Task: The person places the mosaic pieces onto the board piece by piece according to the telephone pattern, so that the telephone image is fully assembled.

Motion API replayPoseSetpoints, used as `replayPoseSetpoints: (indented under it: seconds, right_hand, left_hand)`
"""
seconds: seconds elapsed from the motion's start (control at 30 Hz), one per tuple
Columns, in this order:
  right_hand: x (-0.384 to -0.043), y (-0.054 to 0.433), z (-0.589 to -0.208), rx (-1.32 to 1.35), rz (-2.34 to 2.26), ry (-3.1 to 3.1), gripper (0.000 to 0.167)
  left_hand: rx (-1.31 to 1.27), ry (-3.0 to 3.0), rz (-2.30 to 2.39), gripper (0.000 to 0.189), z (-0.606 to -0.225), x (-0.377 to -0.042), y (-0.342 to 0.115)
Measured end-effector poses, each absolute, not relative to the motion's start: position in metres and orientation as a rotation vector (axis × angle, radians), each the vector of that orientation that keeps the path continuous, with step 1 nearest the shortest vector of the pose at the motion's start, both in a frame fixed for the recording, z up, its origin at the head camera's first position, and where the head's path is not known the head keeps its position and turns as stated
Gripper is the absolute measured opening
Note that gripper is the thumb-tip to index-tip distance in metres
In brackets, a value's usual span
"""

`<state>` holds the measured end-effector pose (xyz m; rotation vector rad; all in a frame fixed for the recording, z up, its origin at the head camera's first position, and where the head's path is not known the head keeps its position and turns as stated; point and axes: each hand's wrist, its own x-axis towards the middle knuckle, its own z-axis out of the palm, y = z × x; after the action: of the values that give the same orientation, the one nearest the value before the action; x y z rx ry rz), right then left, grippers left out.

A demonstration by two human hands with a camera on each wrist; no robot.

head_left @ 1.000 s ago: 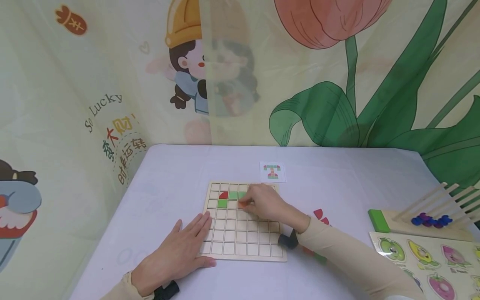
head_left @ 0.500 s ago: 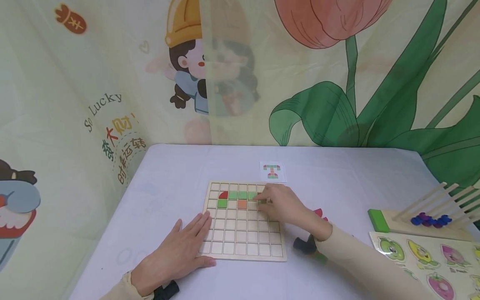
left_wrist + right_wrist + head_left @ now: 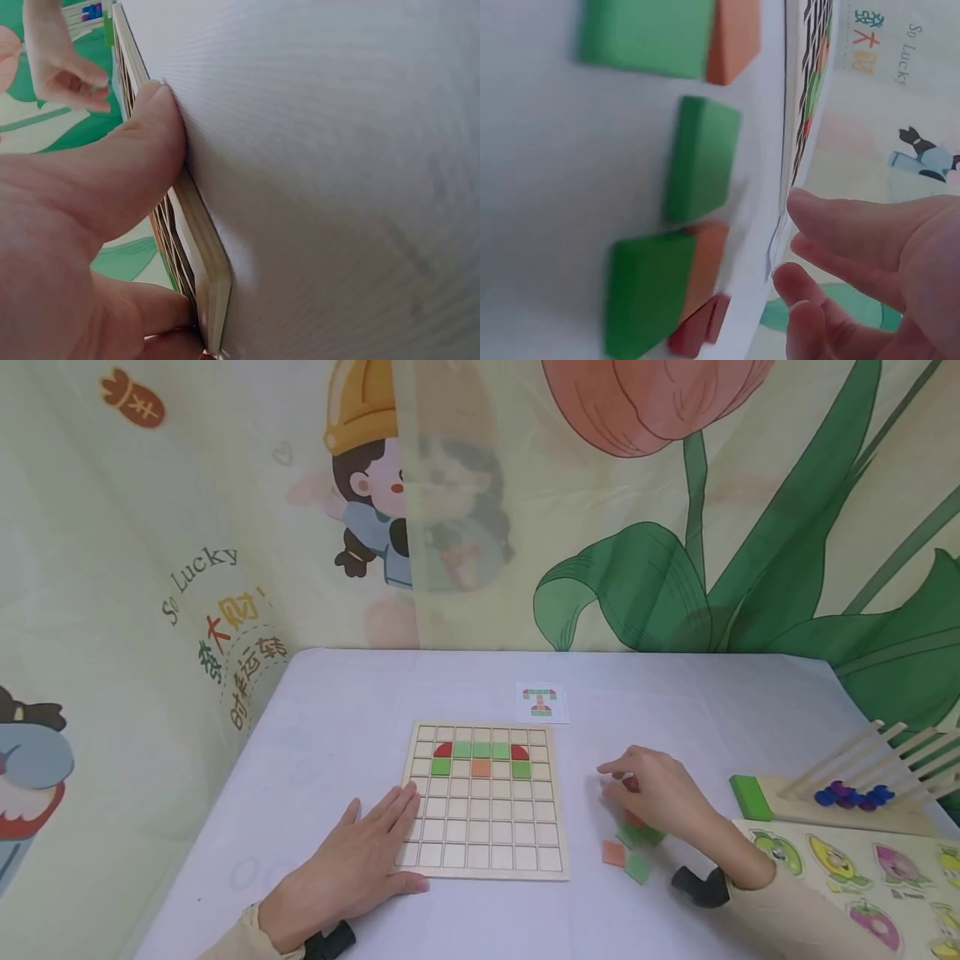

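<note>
Meanwhile the left hand (image 3: 352, 877) lies flat, fingers straight, pressing the grid board's (image 3: 483, 835) seven-o'clock corner. At three o'clock of the board the right hand (image 3: 663, 797) hovers over loose tiles (image 3: 626, 853), fingers loosely curled and holding nothing visible. A pattern card (image 3: 542, 702) lies at twelve o'clock; a bead rack (image 3: 847, 793) and fruit puzzle (image 3: 862, 877) sit farther right.

Pattern card (image 3: 542, 702), bead rack (image 3: 847, 795) (blue beads), fruit puzzle (image 3: 862, 872), printed curtain (image 3: 225, 527)
</note>
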<state>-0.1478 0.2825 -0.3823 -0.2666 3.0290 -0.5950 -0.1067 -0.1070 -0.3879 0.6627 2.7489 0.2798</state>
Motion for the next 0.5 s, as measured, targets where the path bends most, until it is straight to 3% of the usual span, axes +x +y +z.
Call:
replayPoseSetpoints:
  seconds: [0.5]
  right_hand:
    - [-0.115,0.308,-0.396,-0.018,-0.563,3.071,0.018]
  left_hand:
    - [0.639,2.744,0.275,0.104,-0.389,-0.107,-0.106]
